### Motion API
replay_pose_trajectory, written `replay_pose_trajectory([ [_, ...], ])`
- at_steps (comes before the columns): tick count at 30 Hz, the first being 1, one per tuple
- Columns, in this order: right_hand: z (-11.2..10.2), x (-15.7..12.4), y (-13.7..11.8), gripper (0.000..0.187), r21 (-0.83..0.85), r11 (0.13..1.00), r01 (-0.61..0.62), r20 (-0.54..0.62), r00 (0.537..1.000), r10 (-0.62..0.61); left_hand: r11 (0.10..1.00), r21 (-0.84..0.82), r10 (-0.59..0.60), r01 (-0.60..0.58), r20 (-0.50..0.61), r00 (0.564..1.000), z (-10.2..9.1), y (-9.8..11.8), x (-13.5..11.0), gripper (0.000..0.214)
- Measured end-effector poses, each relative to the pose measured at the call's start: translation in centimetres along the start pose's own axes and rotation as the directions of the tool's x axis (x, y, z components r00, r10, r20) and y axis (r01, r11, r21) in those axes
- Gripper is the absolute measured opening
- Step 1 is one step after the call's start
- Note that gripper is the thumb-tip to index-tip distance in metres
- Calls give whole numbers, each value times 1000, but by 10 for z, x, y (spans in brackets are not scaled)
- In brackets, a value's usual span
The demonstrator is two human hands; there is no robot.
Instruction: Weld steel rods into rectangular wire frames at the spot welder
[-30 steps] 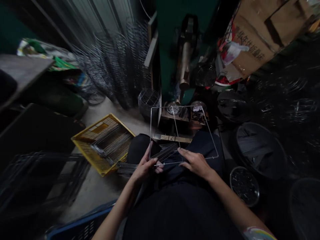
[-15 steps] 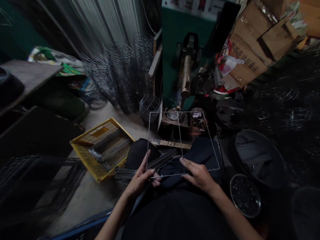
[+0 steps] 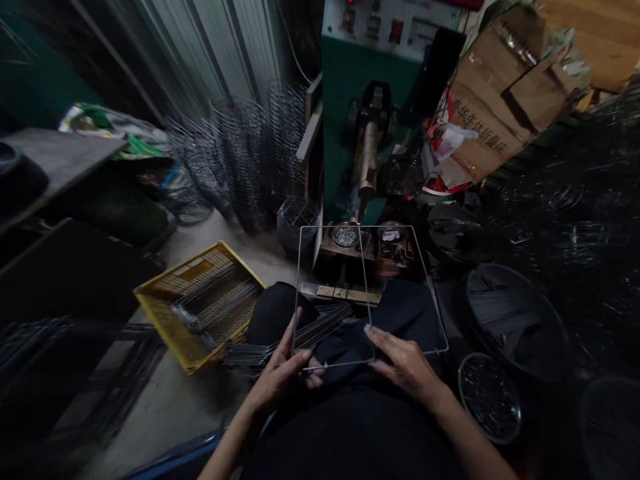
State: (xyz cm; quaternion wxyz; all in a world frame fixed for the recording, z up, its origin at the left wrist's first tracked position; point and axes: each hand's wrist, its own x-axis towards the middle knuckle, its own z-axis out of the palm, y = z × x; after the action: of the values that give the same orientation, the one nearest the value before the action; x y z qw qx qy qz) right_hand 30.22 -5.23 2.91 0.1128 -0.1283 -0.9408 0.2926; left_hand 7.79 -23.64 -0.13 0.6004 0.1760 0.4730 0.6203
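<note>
Between my hands is a rectangular wire frame (image 3: 365, 273) with one crossbar down its middle, held above my lap. My left hand (image 3: 286, 369) grips its near left corner, thumb laid along the near wire. My right hand (image 3: 403, 363) pinches the near end of the middle crossbar between thumb and fingers. Under the frame, a bundle of straight metal wires (image 3: 325, 325) lies across my lap. Beyond the frame's far side stands a green machine (image 3: 345, 133) with a thick metal electrode arm (image 3: 369, 157) pointing down toward me.
A yellow plastic crate (image 3: 165, 325) with wire pieces stands on the floor at left. Coiled wire stacks (image 3: 240, 160) lean by the corrugated wall. At right are a dark tub (image 3: 517, 320), a round container of small metal parts (image 3: 489, 398) and a cardboard box (image 3: 493, 107).
The head view has tilted up slightly, so the surroundings sit lower in the picture. Both hands and the wire frame have come slightly nearer my body, with the same grip.
</note>
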Motion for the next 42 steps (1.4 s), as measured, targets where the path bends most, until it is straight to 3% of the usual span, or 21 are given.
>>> replay_pose_trajectory([
  [15,-4,3,-3,81,25,999,-33,36,999,32,999,-32,-4,3,-25,1000,3,10,-1,105],
  [20,-2,6,-10,74,59,993,-104,37,994,102,998,-48,-38,35,-72,997,1,12,-3,103],
  [24,0,5,-13,71,60,987,-148,42,988,146,998,-31,-54,53,-42,998,-2,9,-2,103],
  [28,5,7,-8,71,27,987,-158,19,987,158,999,-31,7,-8,-27,1000,-5,7,7,104],
  [33,-3,50,19,73,-131,971,-199,-83,978,189,994,-41,104,-103,20,994,-17,31,55,103],
  [37,-28,112,53,77,-279,924,-260,-154,962,224,982,-21,187,-186,45,981,-31,69,117,104],
  [42,-65,172,96,69,-335,908,-250,-210,960,187,966,-21,258,-258,93,962,-44,116,181,105],
])
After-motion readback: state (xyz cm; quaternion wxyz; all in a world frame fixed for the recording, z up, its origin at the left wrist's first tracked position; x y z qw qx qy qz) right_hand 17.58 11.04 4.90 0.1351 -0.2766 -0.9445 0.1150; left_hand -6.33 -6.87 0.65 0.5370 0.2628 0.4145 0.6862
